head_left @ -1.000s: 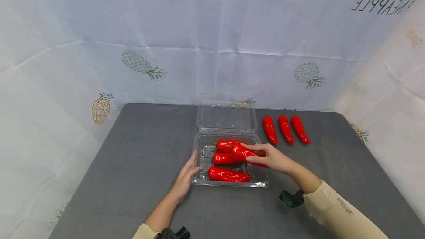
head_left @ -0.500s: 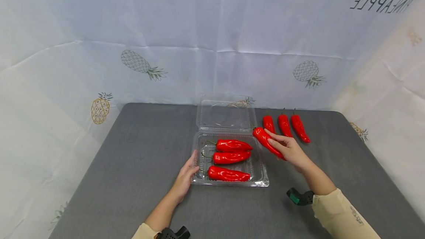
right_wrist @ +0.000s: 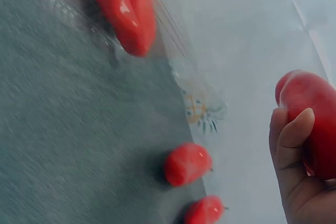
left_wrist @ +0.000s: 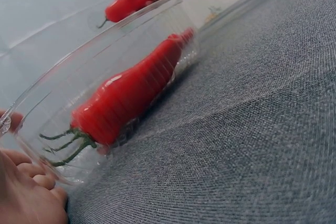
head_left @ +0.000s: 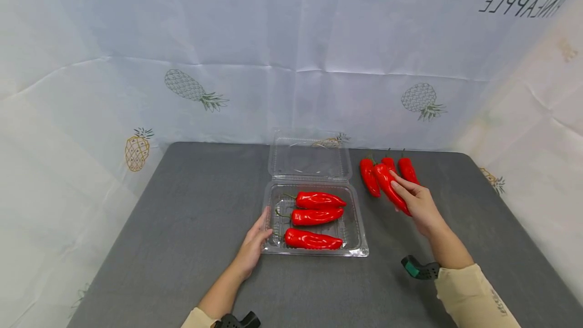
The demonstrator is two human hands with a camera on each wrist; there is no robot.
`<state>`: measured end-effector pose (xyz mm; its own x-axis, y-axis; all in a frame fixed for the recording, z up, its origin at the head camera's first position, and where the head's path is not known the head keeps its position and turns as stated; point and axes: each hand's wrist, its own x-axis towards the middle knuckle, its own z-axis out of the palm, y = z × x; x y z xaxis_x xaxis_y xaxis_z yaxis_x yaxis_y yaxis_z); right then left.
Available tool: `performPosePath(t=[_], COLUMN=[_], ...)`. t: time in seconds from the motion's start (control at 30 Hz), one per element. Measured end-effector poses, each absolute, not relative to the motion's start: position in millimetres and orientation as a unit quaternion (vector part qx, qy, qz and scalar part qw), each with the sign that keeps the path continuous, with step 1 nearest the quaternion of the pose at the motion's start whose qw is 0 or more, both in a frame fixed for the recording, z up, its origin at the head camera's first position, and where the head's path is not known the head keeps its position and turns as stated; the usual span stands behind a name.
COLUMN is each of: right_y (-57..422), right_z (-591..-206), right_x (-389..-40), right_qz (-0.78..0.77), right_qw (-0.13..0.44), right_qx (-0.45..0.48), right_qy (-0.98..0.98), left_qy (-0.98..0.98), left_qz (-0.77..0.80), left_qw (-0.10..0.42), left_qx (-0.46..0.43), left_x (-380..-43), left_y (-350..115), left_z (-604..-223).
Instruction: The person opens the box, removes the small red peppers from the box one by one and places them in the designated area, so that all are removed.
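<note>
My right hand (head_left: pixel 423 209) pinches a red chili pepper (head_left: pixel 389 186) between thumb and fingers, its stem pointing away from me. In the head view that pepper overlaps the row of peppers at the back right. My left hand (head_left: pixel 250 251) holds the left wall of a clear plastic clamshell box (head_left: pixel 360 239), thumb at the rim and fingers along the outside. Three red peppers lie crosswise in the box, stems left: a back one (head_left: pixel 320 200), a middle one (head_left: pixel 317 216) and a front one (head_left: pixel 313 239). Through the plastic, the left wrist view shows the front pepper (left_wrist: pixel 126 95).
Behind the box its clear lid (head_left: pixel 309 158) stands folded back. Three more peppers lie side by side on the grey table (head_left: pixel 205 206): a left one (head_left: pixel 368 176), a middle one (head_left: pixel 388 162), partly hidden, and a right one (head_left: pixel 407 168). A pineapple-print cloth (head_left: pixel 291 39) hangs behind.
My right hand has carried its pepper from above the box rightward to the row at the back right. The left hand and the box have stayed in place.
</note>
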<state>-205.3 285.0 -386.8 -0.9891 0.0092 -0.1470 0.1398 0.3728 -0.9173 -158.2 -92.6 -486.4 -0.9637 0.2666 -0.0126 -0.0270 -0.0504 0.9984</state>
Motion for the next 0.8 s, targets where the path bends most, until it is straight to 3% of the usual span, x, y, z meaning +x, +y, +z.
performPosePath(t=[0.53, 0.8], right_y=[324, 336], right_z=[-371, -376], right_x=[-227, -233], right_qz=[-0.711, -0.726], right_qw=[0.053, 0.017], right_qx=[0.102, 0.157], right_qy=[0.694, 0.669], left_qy=[0.68, 0.681], left_qz=[0.721, 0.72], left_qw=[0.104, 0.108], left_qx=[0.082, 0.079], left_x=[-158, -159], left_y=[-94, -92], left_z=[-486, -486])
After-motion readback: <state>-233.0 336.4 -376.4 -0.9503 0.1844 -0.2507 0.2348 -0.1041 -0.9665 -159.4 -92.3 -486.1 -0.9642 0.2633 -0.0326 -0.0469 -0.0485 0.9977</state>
